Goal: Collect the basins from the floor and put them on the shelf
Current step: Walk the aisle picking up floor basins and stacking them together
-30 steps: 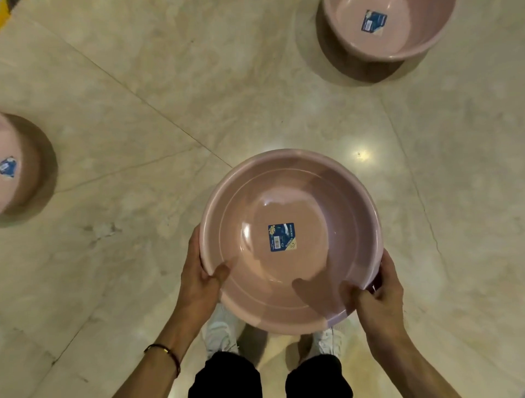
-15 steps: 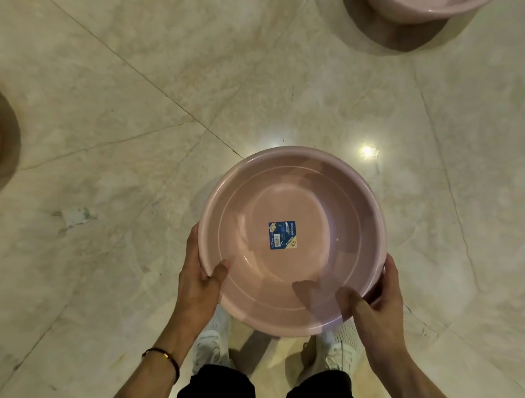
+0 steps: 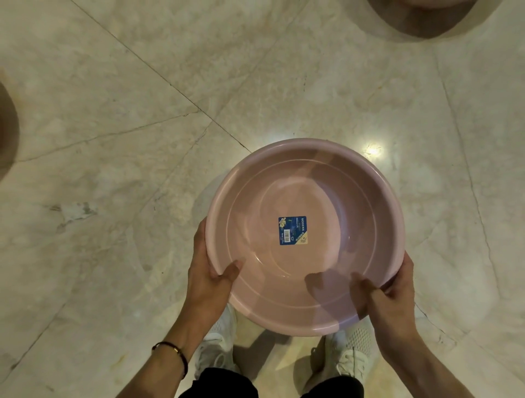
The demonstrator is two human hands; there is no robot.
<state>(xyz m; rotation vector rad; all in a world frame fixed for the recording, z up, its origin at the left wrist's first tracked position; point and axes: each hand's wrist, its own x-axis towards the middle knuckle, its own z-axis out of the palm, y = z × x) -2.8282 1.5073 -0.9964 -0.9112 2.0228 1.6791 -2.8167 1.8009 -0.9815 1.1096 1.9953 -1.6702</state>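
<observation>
Pink basin (image 3: 326, 204), judged light, rigid and smooth-walled, is best gripped at the rim, where left hand (image 3: 208, 279) and right hand (image 3: 390, 295) clamp it, thumbs inside.

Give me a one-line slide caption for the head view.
Both hands, left and right, hold a pink basin above the marble floor.

I'm looking down at a pale marble floor (image 3: 142, 85), glossy, veined, cut by thin diagonal seams. A bright light glare (image 3: 371, 149) bounces off it. Two white sneakers (image 3: 352, 359) stand on it at the bottom edge. Another pink basin (image 3: 420, 3) sits on it at the top right, mostly cropped, throwing a dark shadow.
</observation>
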